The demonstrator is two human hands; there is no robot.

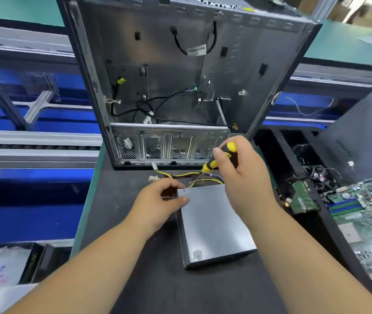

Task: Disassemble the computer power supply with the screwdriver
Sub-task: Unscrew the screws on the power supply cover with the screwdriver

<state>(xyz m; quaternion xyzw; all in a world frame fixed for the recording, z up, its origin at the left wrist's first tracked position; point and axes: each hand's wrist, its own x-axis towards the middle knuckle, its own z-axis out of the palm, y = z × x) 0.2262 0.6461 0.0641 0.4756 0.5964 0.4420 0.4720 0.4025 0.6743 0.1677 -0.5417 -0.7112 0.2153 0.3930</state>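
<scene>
Mid-tabletop (169, 291), the power supply (212, 225) is gripped at its far corner by the left hand (157, 201); the screwdriver (220, 158) (yellow-black) by the right hand (244, 177).

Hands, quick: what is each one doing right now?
Left hand: holds the power supply by its far corner.
Right hand: grips the screwdriver.

power supply (212, 223): grey sheet metal, smooth, with a satin sheen seen across the top face.
screwdriver (211, 165): handle moulded in yellow and black plastic, glossy on the yellow end.
computer case (180, 75): unpainted stamped sheet metal, dull, marked by soft reflections.
cables (180, 174): sheathed in smooth yellow and black plastic.
bench mat (157, 279): dark, matt, finely grained, possibly rubber.
motherboard (366, 223): green lacquered board, slightly glossy.
</scene>
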